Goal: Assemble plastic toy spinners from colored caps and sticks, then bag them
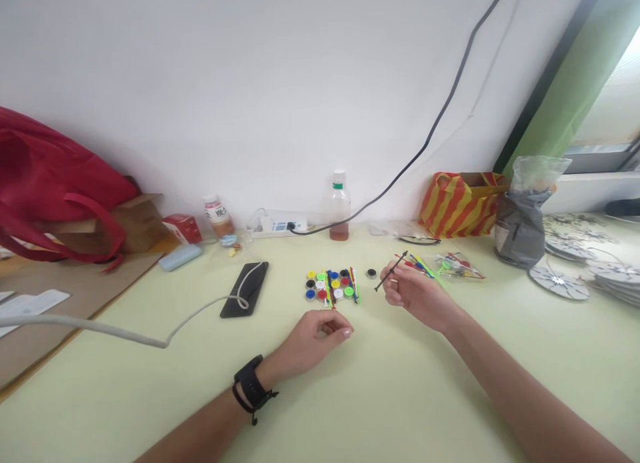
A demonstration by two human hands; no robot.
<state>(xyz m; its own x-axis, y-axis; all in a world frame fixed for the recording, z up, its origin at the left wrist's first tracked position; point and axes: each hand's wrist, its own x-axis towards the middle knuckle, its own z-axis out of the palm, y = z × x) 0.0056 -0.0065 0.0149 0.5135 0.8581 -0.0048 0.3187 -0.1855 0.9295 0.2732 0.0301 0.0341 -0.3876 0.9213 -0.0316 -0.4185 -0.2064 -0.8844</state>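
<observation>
My right hand (407,288) pinches a thin black plastic stick (391,271) with an arrow-shaped end, held slanting above the table. My left hand (320,336) rests just in front of the sorted pieces, fingers curled in towards the thumb, with nothing visible in them. Beyond it lie rows of small round discs (335,285) in yellow, blue, black, white, red and green. Coloured plastic sticks (355,286) stand in lines between and beside those discs. A single black disc (371,273) sits apart, near my right fingertips. More loose coloured sticks (419,265) lie behind the right hand, partly hidden by it.
A clear bag of parts (461,265) lies to the right. Left of the discs is a black phone (245,289), crossed by a grey cable (200,316). Along the wall stand a bottle (339,206), a power strip (277,224) and a striped bag (463,206).
</observation>
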